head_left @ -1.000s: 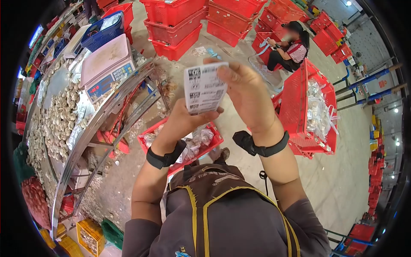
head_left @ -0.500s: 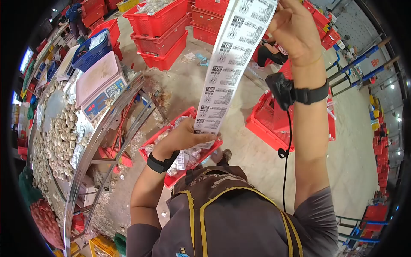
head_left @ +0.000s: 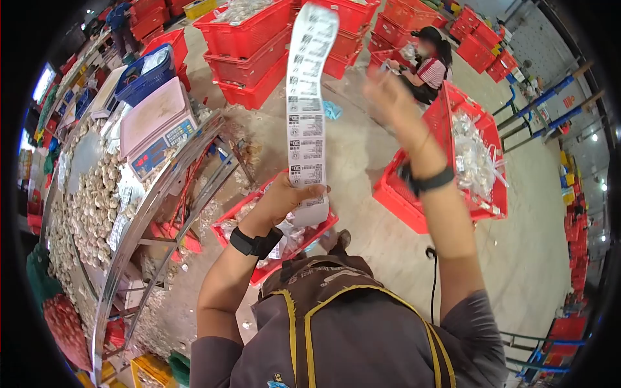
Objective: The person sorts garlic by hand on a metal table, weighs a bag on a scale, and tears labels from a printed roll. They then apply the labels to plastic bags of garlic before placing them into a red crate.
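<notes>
A long strip of printed white labels point(head_left: 306, 129) rises from my left hand point(head_left: 284, 199), which is closed on its lower part. The strip's upper end stands loose and bends over slightly. A short curl of the strip hangs below the fingers. To the right, my right hand point(head_left: 393, 100) is raised in the air, apart from the labels. Its fingers are smeared by motion. Under my left hand sits a red crate point(head_left: 259, 279) with clear plastic bags in it. Both wrists carry black bands.
On the left, a metal-edged table point(head_left: 145, 194) holds heaps of garlic bulbs point(head_left: 90, 213) and a scale point(head_left: 155, 126). Stacked red crates point(head_left: 249, 71) stand ahead. Another red crate point(head_left: 401, 200) with bagged goods point(head_left: 472, 155) is at right. A person point(head_left: 430, 68) sits beyond it.
My right hand has let go of the strip's upper end and moved down and left, away from it. The strip now stands more upright, held only by my left hand.
</notes>
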`<state>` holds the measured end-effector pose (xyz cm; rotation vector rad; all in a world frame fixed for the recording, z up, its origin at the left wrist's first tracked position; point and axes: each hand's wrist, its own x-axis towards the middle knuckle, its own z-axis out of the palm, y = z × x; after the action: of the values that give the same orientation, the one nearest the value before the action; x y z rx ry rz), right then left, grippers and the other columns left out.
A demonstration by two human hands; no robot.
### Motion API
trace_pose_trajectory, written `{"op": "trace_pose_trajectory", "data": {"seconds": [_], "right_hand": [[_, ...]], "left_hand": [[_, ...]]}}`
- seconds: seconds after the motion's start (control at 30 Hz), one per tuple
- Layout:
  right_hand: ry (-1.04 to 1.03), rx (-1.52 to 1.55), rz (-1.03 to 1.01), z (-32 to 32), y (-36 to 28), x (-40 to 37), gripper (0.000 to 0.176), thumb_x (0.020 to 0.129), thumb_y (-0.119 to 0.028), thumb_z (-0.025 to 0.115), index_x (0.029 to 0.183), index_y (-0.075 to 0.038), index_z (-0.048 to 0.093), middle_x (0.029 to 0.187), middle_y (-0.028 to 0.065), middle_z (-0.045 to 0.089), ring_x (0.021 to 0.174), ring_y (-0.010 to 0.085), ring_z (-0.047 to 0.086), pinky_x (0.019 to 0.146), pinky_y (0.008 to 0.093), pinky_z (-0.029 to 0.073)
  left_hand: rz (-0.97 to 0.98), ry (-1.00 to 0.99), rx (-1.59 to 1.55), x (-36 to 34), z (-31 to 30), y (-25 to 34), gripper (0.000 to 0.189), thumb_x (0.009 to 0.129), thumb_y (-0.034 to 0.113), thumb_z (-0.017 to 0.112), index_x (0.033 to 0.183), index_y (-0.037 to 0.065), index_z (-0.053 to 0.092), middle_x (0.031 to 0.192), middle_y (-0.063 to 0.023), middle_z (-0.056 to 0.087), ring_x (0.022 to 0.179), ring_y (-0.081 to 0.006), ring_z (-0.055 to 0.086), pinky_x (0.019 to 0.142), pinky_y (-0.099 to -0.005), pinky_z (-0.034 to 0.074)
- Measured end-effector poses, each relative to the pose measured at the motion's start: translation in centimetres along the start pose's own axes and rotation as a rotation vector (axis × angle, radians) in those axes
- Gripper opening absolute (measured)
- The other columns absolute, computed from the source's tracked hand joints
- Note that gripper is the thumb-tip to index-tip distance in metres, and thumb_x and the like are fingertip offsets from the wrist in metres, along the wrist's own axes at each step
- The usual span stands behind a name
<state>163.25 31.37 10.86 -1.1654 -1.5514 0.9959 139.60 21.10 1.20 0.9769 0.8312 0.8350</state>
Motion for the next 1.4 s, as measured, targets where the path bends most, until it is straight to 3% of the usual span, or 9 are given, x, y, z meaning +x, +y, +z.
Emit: {"op": "trace_pose_trajectory", "data": {"seconds": [0.13, 0.47, 0.67, 0.87, 0.97, 1.07, 1.13, 1.2, 1.4], "right_hand": [[-0.595, 0.277, 0.304, 5.1, 4.3, -9.3, 0.065, 0.081, -0.004, 0.068, 0.138, -0.008, 0.036, 0.114, 0.0092, 0.057, 0.097, 0.0135, 0.059, 0.084, 0.027, 0.048], [-0.452, 0.33, 0.176, 7.5, 3.6, -13.0, 0.066, 0.08, 0.0, 0.068, 0.138, -0.008, 0.036, 0.097, 0.0051, 0.062, 0.092, 0.0113, 0.059, 0.086, 0.0272, 0.048], [-0.425, 0.117, 0.209, 7.5, 2.9, -11.8, 0.039, 0.083, 0.001, 0.066, 0.121, -0.001, 0.057, 0.097, 0.0058, 0.066, 0.091, 0.0108, 0.062, 0.082, 0.0252, 0.05], [-0.354, 0.008, -0.045, 6.6, -1.0, -8.8, 0.018, 0.083, 0.001, 0.067, 0.1, 0.002, 0.066, 0.094, 0.0056, 0.066, 0.088, 0.0111, 0.062, 0.081, 0.0246, 0.051], [-0.299, -0.081, -0.148, 5.5, -3.5, -7.1, 0.012, 0.083, 0.003, 0.065, 0.095, 0.002, 0.065, 0.104, 0.0072, 0.064, 0.096, 0.0117, 0.06, 0.081, 0.0257, 0.05], [-0.23, -0.289, -0.438, 4.1, -6.2, -4.7, 0.013, 0.083, -0.001, 0.066, 0.096, 0.003, 0.065, 0.108, 0.0077, 0.063, 0.1, 0.0122, 0.059, 0.085, 0.0272, 0.049], [-0.216, -0.391, -0.639, 4.1, -8.3, -3.8, 0.016, 0.083, -0.004, 0.067, 0.097, 0.003, 0.066, 0.106, 0.0072, 0.064, 0.1, 0.0122, 0.059, 0.087, 0.0278, 0.048], [-0.332, 0.071, -0.403, 5.0, -10.5, -3.5, 0.018, 0.085, -0.008, 0.066, 0.099, 0.004, 0.064, 0.105, 0.0072, 0.064, 0.099, 0.0127, 0.06, 0.089, 0.0272, 0.047], [-0.237, -0.056, -0.371, 3.4, -15.7, -1.8, 0.025, 0.09, -0.014, 0.062, 0.113, -0.004, 0.062, 0.111, 0.004, 0.064, 0.096, 0.0067, 0.058, 0.085, 0.0247, 0.047]], "left_hand": [[-0.012, 0.12, -0.097, 0.3, -0.9, -0.7, 0.025, 0.082, 0.011, 0.072, 0.103, 0.001, 0.066, 0.096, -0.0085, 0.069, 0.084, -0.0163, 0.066, 0.074, -0.0308, 0.053], [-0.063, 0.141, -0.316, -0.6, -0.1, -1.1, 0.023, 0.082, 0.011, 0.07, 0.103, 0.005, 0.063, 0.093, -0.0048, 0.067, 0.08, -0.0142, 0.064, 0.068, -0.0289, 0.052], [-0.175, 0.149, -0.264, -1.8, 0.2, 0.5, 0.021, 0.087, 0.025, 0.064, 0.101, 0.009, 0.063, 0.082, -0.0002, 0.063, 0.068, -0.0096, 0.058, 0.054, -0.0227, 0.044], [-0.275, 0.201, -0.328, -2.6, 0.0, 4.4, 0.026, 0.089, 0.035, 0.06, 0.092, 0.009, 0.063, 0.066, -0.0001, 0.055, 0.049, -0.0086, 0.046, 0.041, -0.0222, 0.032], [0.04, 0.153, -0.011, -4.2, -1.4, 6.3, 0.036, 0.091, 0.036, 0.057, 0.089, 0.002, 0.067, 0.059, 0.0008, 0.051, 0.048, -0.0078, 0.047, 0.042, -0.0223, 0.034], [0.647, 0.433, 0.408, -3.7, -2.1, 6.3, 0.04, 0.087, 0.029, 0.066, 0.116, 0.002, 0.06, 0.089, -0.0041, 0.062, 0.079, -0.0116, 0.061, 0.067, -0.0236, 0.048], [0.747, 0.377, 0.475, -3.1, -1.5, 7.9, 0.044, 0.084, 0.026, 0.07, 0.119, 0.002, 0.057, 0.097, -0.0044, 0.061, 0.085, -0.0114, 0.06, 0.072, -0.0246, 0.048], [0.85, 0.321, 0.54, -2.6, -0.7, 8.9, 0.049, 0.081, 0.022, 0.073, 0.122, 0.003, 0.055, 0.105, -0.0046, 0.06, 0.092, -0.0112, 0.059, 0.078, -0.0256, 0.047], [0.451, -0.132, 0.268, 0.3, 0.5, 8.0, 0.034, 0.083, 0.015, 0.071, 0.113, 0.001, 0.063, 0.097, -0.0038, 0.068, 0.091, -0.0106, 0.062, 0.082, -0.0268, 0.048]]}}
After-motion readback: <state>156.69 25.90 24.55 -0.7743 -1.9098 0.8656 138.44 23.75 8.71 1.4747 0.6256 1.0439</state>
